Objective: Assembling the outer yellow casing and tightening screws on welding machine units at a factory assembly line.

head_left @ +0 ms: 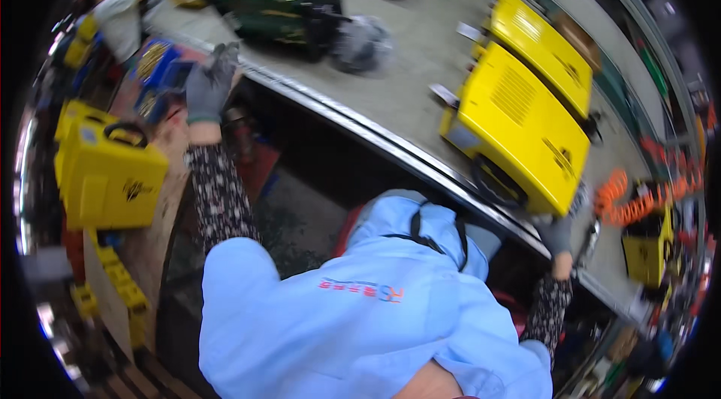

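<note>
Two-handed: has grey-gloved left hand [209, 87] near blue plastic bin [178, 74] of brass-coloured parts [152, 61], grey-gloved right hand [556, 236] by corner of nearer yellow box-shaped machine [518, 128] on grey workbench [420, 46]; can't tell finger opening or hold.

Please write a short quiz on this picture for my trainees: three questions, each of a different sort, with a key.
1. Multiple choice: what colour is the coil at the right of the bench? A) blue B) orange C) white
2. True or false: the left hand is gloved.
3. Short answer: which hand is nearer the two yellow machines side by side on the bench?

Key: 1. B. 2. True. 3. The right hand.
</note>
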Demonstrator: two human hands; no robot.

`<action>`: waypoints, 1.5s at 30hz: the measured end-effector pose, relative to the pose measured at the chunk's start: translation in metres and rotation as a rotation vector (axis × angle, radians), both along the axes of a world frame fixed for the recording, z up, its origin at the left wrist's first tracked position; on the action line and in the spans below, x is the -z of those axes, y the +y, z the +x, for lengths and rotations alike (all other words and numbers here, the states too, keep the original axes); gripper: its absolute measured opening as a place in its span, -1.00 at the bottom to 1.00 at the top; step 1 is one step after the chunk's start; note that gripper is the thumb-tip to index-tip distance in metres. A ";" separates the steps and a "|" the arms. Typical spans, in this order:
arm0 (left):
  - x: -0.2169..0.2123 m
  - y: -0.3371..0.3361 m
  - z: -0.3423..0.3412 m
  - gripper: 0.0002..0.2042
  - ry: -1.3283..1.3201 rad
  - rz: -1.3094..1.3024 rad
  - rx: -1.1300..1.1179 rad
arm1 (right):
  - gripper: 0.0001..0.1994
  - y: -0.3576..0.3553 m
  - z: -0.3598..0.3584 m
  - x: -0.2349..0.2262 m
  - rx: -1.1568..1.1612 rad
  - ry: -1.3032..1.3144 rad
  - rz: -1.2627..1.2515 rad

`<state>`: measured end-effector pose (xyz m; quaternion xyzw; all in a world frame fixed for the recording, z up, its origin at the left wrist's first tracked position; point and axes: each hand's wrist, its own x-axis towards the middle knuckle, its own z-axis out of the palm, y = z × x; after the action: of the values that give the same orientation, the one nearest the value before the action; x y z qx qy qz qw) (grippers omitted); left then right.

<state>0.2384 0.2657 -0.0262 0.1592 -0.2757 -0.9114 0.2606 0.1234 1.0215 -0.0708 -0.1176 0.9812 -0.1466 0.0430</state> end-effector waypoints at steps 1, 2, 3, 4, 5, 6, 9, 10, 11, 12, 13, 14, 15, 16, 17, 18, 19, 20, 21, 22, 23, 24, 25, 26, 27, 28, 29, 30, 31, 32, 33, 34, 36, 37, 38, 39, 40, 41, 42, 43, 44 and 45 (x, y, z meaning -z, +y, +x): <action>0.001 0.052 -0.012 -0.61 0.067 0.043 0.145 | -0.53 -0.004 -0.003 0.000 -0.023 0.027 -0.009; 0.005 0.096 -0.023 -0.58 0.105 -0.221 0.312 | -0.52 -0.014 -0.002 -0.005 0.007 0.053 -0.063; 0.009 0.143 -0.039 -0.55 0.173 -0.501 0.457 | -0.47 -0.013 -0.002 0.000 -0.007 0.133 -0.110; 0.021 0.179 -0.055 -0.52 0.114 -0.411 0.539 | -0.45 -0.017 -0.001 -0.002 0.000 0.185 -0.133; 0.014 0.227 -0.068 -0.49 -0.005 -0.528 0.550 | -0.42 -0.020 0.003 -0.002 0.011 0.234 -0.157; 0.027 0.258 -0.082 -0.40 -0.042 -0.510 0.597 | -0.41 -0.019 0.003 0.001 0.015 0.257 -0.183; 0.046 0.316 -0.116 -0.23 -0.037 -1.163 0.719 | -0.38 -0.014 0.004 0.012 0.040 0.284 -0.235; 0.045 0.328 -0.124 -0.21 -0.055 -1.250 0.717 | -0.37 -0.013 0.003 0.014 0.050 0.266 -0.244; 0.042 0.336 -0.133 -0.19 -0.065 -1.347 0.711 | -0.37 -0.015 0.003 0.015 0.062 0.259 -0.258; 0.044 0.341 -0.134 -0.20 -0.057 -1.345 0.656 | -0.36 -0.018 0.006 0.013 0.070 0.293 -0.222; 0.051 0.345 -0.132 -0.21 -0.050 -1.341 0.601 | -0.36 -0.020 0.010 0.015 0.079 0.323 -0.254; 0.055 0.350 -0.130 -0.23 -0.040 -1.338 0.546 | -0.36 -0.023 0.013 0.019 0.088 0.354 -0.285; 0.054 0.356 -0.126 -0.23 -0.066 -1.287 0.517 | -0.36 -0.023 0.014 0.021 0.099 0.387 -0.316; 0.053 0.360 -0.119 -0.24 -0.093 -1.236 0.488 | -0.37 -0.023 0.013 0.019 0.077 0.409 -0.284; 0.053 0.364 -0.114 -0.25 -0.116 -1.178 0.462 | -0.40 -0.019 0.013 0.022 0.084 0.321 -0.357; 0.054 0.367 -0.113 -0.35 -0.123 -1.226 0.391 | -0.42 -0.015 0.012 0.027 0.089 0.233 -0.431; 0.059 0.371 -0.111 -0.38 -0.146 -1.222 0.342 | -0.45 -0.012 0.011 0.031 0.093 0.145 -0.504; 0.062 0.376 -0.107 -0.41 -0.176 -1.219 0.294 | -0.49 -0.013 0.012 0.030 0.125 0.078 -0.645; 0.064 0.380 -0.103 -0.44 -0.204 -1.214 0.247 | -0.52 -0.017 0.014 0.030 0.158 0.011 -0.785; 0.065 0.385 -0.100 -0.53 -0.177 -1.151 0.220 | -0.56 -0.021 0.014 0.029 0.190 -0.055 -0.925; 0.072 0.383 -0.102 -0.54 -0.146 -1.179 0.227 | -0.59 -0.022 0.015 0.027 0.169 -0.039 -0.891; 0.080 0.376 -0.107 -0.56 -0.113 -1.207 0.234 | -0.61 -0.023 0.014 0.022 0.150 -0.020 -0.858; 0.088 0.368 -0.111 -0.57 -0.079 -1.236 0.241 | -0.63 -0.023 0.013 0.018 0.131 -0.002 -0.825; 0.083 0.364 -0.112 -0.61 -0.078 -1.307 0.245 | -0.64 -0.022 0.011 0.017 0.073 0.104 -0.704; 0.079 0.362 -0.114 -0.61 -0.039 -1.274 0.290 | -0.64 -0.022 0.012 0.015 0.064 0.119 -0.685; 0.074 0.360 -0.115 -0.61 0.000 -1.240 0.334 | -0.64 -0.022 0.014 0.013 0.054 0.134 -0.665; 0.065 0.357 -0.118 -0.61 0.038 -1.211 0.372 | -0.64 -0.024 0.012 0.008 0.038 0.153 -0.649; 0.057 0.354 -0.122 -0.60 0.042 -1.184 0.420 | -0.65 -0.029 0.012 0.005 0.045 0.182 -0.702; 0.052 0.346 -0.123 -0.63 0.033 -1.296 0.454 | -0.65 -0.030 0.016 -0.003 0.055 0.194 -0.710; 0.036 0.348 -0.123 -0.66 0.073 -1.269 0.455 | -0.64 -0.030 0.018 -0.019 0.073 0.166 -0.634; 0.017 0.352 -0.121 -0.68 0.106 -1.234 0.469 | -0.62 -0.027 0.022 -0.033 0.101 0.127 -0.554; 0.003 0.352 -0.122 -0.68 0.099 -1.221 0.514 | -0.62 -0.024 0.025 -0.039 0.112 0.125 -0.580; -0.023 0.349 -0.123 -0.67 0.075 -1.191 0.596 | -0.60 -0.020 0.027 -0.053 0.126 0.115 -0.633; -0.035 0.350 -0.126 -0.68 0.072 -1.187 0.602 | -0.60 -0.021 0.029 -0.067 0.152 0.069 -0.676; -0.044 0.352 -0.128 -0.69 0.067 -1.183 0.602 | -0.60 -0.025 0.031 -0.085 0.171 0.021 -0.718; -0.052 0.354 -0.130 -0.69 0.064 -1.176 0.615 | -0.60 -0.027 0.034 -0.094 0.204 -0.029 -0.757; -0.058 0.351 -0.137 -0.69 0.010 -1.188 0.689 | -0.60 -0.018 0.032 -0.086 0.172 0.002 -0.846; -0.065 0.352 -0.140 -0.69 -0.002 -1.191 0.708 | -0.60 -0.018 0.031 -0.094 0.220 -0.058 -0.859; -0.075 0.354 -0.146 -0.69 -0.011 -1.200 0.720 | -0.60 -0.018 0.026 -0.109 0.263 -0.112 -0.875; -0.081 0.356 -0.151 -0.69 -0.020 -1.208 0.734 | -0.59 -0.017 0.021 -0.123 0.306 -0.167 -0.889; -0.084 0.357 -0.156 -0.68 -0.055 -1.234 0.738 | -0.59 -0.017 0.019 -0.131 0.348 -0.173 -0.883; -0.086 0.358 -0.160 -0.69 -0.101 -1.229 0.792 | -0.59 -0.013 0.016 -0.137 0.393 -0.247 -0.866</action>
<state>0.0788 0.6233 0.0597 -0.0857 -0.7857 -0.6097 -0.0591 0.1390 1.0081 0.0659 0.0813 0.8212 -0.5595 0.0779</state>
